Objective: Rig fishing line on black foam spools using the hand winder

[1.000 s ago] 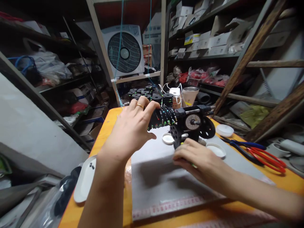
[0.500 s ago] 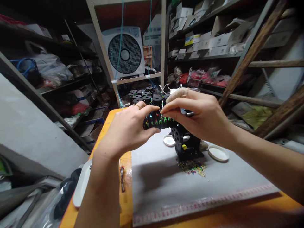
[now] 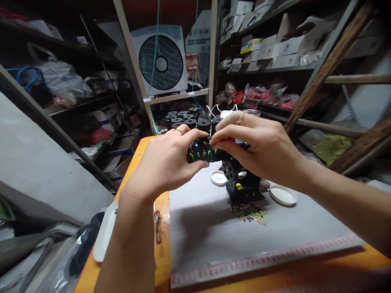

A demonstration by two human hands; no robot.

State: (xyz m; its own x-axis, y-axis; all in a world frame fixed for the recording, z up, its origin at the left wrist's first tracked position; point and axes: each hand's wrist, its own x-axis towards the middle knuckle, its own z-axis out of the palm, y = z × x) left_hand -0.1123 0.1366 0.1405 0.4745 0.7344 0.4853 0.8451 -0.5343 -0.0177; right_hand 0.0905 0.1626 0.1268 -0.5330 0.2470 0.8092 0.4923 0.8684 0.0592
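Fingers of the left hand [image 3: 166, 162] wrap the black cylinder studded with coloured-headed pins [image 3: 201, 154], just above the black geared winder [image 3: 242, 186]. The right hand [image 3: 259, 150] pinches thumb and forefinger together at the cylinder's top. A firm left grip should stop it turning.

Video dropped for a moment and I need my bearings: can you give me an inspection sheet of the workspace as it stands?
Surface: grey mat on an orange table.
Job's things: spool row studded with coloured pins, mounted on a black winder.
Clutter: loose pin pile, white lids, white tray, stacked black spools.
Hands: left hand grips the spool row's end; right hand pinches at its top.
Cables: white cable behind the winder; blue strings hanging.
Surroundings: fan, boxed shelves, wooden ladder.
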